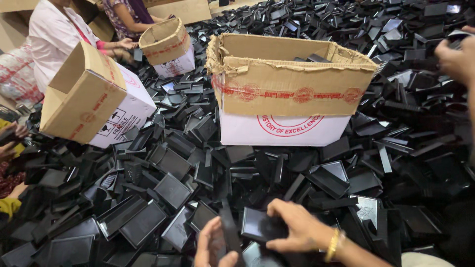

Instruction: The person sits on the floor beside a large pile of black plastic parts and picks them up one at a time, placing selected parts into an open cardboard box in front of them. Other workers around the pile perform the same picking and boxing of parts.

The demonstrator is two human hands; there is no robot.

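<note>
A flat, square black plastic tray (258, 226) sits low in the middle of the view, on top of the heap just in front of the person. The right hand (297, 228), a gold bangle (334, 244) at its wrist, reaches in from the right and clasps the tray, thumb along its near edge and fingers curled over the far one. The left hand (213, 245) rises beside it at the bottom edge, palm turned inward, with a thin black plastic strip (228, 227) standing against its fingers; whether it actually grips the strip cannot be told.

There is hardly any open room: a sprawling pile of black plastic trays and lids (163, 188) covers the floor from edge to edge, pieces tilted and overlapping. Straight beyond the hands stands a large open cardboard box with a white lower half and red round stamps (289, 94), its torn top rim ragged, black pieces showing inside. To the left a second open carton (91, 99) leans over on its side, and a smaller open carton (169, 47) stands farther back. A seated person in a pale pink top (52, 37) rests a hand by that small carton, another person just behind. Someone else's hand (457, 57) enters at the upper right.
</note>
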